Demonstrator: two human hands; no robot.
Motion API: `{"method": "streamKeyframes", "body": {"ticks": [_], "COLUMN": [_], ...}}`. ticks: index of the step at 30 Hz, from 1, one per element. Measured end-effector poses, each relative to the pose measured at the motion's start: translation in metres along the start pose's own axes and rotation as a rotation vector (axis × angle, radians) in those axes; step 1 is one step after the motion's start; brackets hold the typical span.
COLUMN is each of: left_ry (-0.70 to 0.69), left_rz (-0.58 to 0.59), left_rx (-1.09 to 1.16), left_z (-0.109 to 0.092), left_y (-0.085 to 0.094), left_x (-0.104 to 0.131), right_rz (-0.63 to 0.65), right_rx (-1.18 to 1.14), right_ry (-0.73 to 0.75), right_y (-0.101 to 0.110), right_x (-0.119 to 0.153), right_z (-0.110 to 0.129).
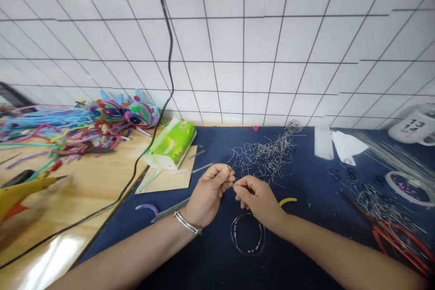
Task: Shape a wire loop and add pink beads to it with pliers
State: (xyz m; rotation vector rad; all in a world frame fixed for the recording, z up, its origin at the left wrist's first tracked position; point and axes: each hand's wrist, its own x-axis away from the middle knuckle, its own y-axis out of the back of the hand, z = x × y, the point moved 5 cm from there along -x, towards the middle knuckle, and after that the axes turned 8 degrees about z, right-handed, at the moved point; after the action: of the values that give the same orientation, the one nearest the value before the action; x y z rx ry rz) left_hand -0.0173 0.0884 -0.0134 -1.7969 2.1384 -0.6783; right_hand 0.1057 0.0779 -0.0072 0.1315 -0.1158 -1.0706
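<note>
Over the dark blue mat, my left hand (208, 195) and my right hand (254, 199) meet almost fingertip to fingertip. Both are closed in a pinch. A thin wire seems to run between the fingertips, with a small pinkish spot by the left thumb; most of it is hidden by the fingers. Just below my right hand lies a thin wire ring (234, 241) with several pink beads on it. Beyond both hands spreads a tangle of loose wire pieces (272, 156). A yellow curved handle (288, 200) pokes out behind my right wrist, and a purple one (149, 207) lies left of my left forearm.
Orange-handled pliers (397, 240), coiled wire (374, 199) and a dish of beads (409, 188) sit on the right, below a white mug (413, 127). At left are a green tissue pack (173, 142), a black cable (136, 163), a yellow glue gun (27, 192) and colourful pipe cleaners (57, 122).
</note>
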Motion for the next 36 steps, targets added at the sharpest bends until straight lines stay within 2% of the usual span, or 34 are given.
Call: {"method": "streamKeyframes", "body": {"ticks": [8,18,23,31,36], "left_ry": [-0.084,-0.083,-0.078,-0.07,-0.074], "left_rz": [0.008,0.047,0.033,-0.028,-0.035], "left_rx": [-0.097,0.013,0.049,0.048,0.048], "left_z": [-0.01,-0.016,-0.012,-0.008,-0.006], "left_y": [0.001,0.001,0.004,0.012,0.014], "left_x": [0.0,0.0,-0.003,-0.007,-0.007], "right_rz": [0.039,0.069,0.11,0.077,0.087], "right_rx": [0.019,0.067,-0.033,-0.087,0.085], "right_ry": [-0.014,0.011,-0.067,-0.13,-0.134], "right_y": [0.0,-0.003,-0.004,0.016,0.018], "right_x": [-0.004,-0.005,-0.008,-0.013,-0.015], "right_z": [0.0,0.003,-0.004,-0.005,-0.004]}}
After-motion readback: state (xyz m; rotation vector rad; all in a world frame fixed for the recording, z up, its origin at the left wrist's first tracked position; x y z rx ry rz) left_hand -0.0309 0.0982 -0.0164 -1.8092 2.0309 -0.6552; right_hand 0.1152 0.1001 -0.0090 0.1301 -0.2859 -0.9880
